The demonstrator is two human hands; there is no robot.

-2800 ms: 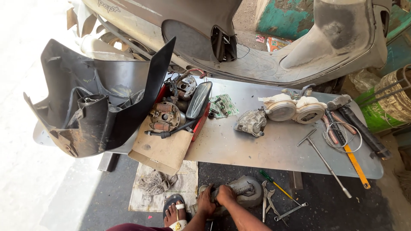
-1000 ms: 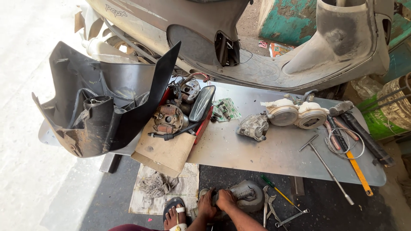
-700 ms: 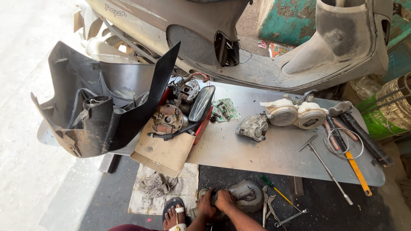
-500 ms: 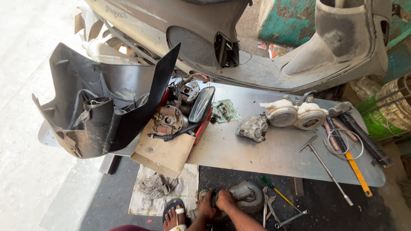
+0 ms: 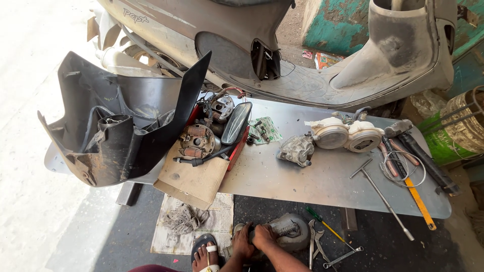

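Crouching low, I keep my left hand (image 5: 243, 241) clamped on the near edge of the grey engine cover (image 5: 288, 230) on the floor; my right hand (image 5: 264, 235) stays closed on its top; nothing has shifted, so the part still resists.

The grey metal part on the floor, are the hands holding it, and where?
Both hands, left hand and right hand, grip the left end of the grey engine part on the floor, beside the sandalled foot. Exact finger placement cannot be told.
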